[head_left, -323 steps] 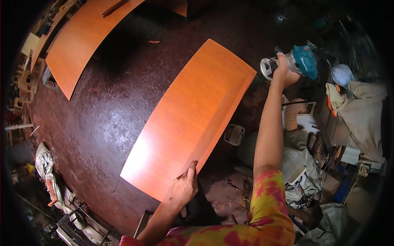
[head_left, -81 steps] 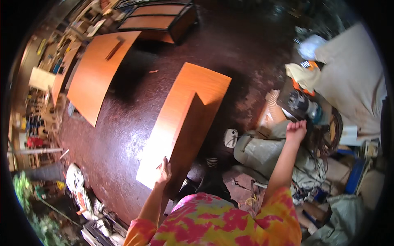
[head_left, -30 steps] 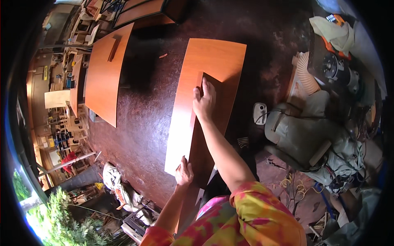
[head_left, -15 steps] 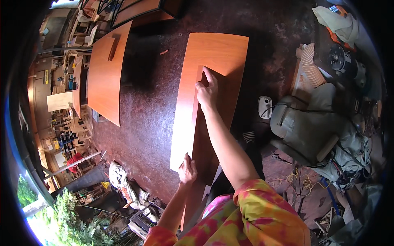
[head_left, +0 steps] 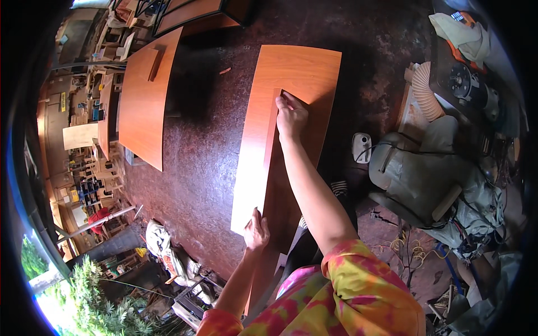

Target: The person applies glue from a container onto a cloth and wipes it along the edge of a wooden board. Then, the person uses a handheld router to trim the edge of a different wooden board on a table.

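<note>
A large orange-brown wood-grain panel (head_left: 302, 70) lies lengthwise in front of me. Along its middle runs a long, narrow board (head_left: 271, 145), which seems to stand on edge and reaches past the panel's near end towards my body. My right hand (head_left: 292, 119) is closed round the far end of this board, fingers curled over its top and right side. Nearer to me, my left hand (head_left: 256, 234) grips the same board from the left, with its thumb side up against it. The fingers on the board's shaded side are partly hidden.
To the left lies another orange panel (head_left: 143, 106) with a short wood strip (head_left: 154, 64) on it. A dark-framed piece (head_left: 193, 17) stands at the far side. At right are a grey covered chair (head_left: 414, 173), a ribbed hose (head_left: 426, 92) and loose cables (head_left: 417, 252).
My right hand's index finger, stretched along the board's far end before, is now curled round it. The left hand stays in place. More of a striped shoe or sock shows by the panel.
</note>
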The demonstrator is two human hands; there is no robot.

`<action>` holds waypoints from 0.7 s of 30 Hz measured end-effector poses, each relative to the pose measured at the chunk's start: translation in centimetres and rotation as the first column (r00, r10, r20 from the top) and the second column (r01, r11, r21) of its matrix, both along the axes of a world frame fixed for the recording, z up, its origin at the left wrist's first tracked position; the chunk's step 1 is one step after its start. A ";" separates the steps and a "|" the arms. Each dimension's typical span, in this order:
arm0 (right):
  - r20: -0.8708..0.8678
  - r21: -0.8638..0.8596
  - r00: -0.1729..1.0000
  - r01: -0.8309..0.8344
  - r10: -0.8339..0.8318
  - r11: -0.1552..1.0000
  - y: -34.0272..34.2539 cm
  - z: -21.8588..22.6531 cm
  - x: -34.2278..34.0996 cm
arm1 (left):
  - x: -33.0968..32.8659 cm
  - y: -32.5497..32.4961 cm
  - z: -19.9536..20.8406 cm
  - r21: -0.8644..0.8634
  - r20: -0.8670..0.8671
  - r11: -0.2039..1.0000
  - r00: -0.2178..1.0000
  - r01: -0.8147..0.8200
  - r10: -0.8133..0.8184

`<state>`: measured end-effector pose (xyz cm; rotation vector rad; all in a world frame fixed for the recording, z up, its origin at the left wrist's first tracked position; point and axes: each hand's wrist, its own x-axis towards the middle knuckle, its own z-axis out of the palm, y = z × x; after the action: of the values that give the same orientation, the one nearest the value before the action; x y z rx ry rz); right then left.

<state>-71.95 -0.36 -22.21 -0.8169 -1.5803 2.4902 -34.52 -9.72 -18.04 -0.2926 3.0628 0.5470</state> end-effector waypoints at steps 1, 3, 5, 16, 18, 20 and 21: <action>0.050 0.063 0.999 0.014 -0.017 0.998 0.0 0.8 -0.1 | 0.3 -0.2 0.1 0.000 0.006 1.000 1.000 -0.013 0.013; 0.095 0.131 0.995 0.025 -0.037 0.991 0.3 1.8 -0.5 | 0.4 -0.3 0.2 0.004 0.008 1.000 1.000 -0.026 0.026; 0.117 0.210 0.993 -0.033 0.008 0.977 1.2 1.9 -1.5 | 0.2 -0.2 0.2 0.004 0.003 1.000 1.000 -0.019 0.019; 0.237 -0.110 0.807 -0.531 0.541 0.840 4.7 3.1 -4.5 | 0.3 -0.6 1.1 0.009 0.038 0.998 0.997 -0.060 0.060; 0.152 -0.333 0.822 -0.480 0.548 0.812 5.5 2.1 -4.3 | 0.1 -0.4 1.1 0.017 0.034 0.998 0.998 -0.054 0.053; 0.160 -0.282 0.803 -0.520 0.574 0.806 5.9 0.8 -4.6 | -0.1 -0.3 0.8 0.010 0.003 1.000 1.000 -0.024 0.024; 0.192 -0.262 0.798 -0.520 0.572 0.813 5.7 0.8 -4.3 | 0.0 -0.3 0.8 0.008 0.003 1.000 1.000 -0.029 0.029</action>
<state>-76.28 5.31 -21.38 -0.8332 -1.9094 3.0975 -34.52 -10.04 -17.20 -0.3371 3.0575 0.5595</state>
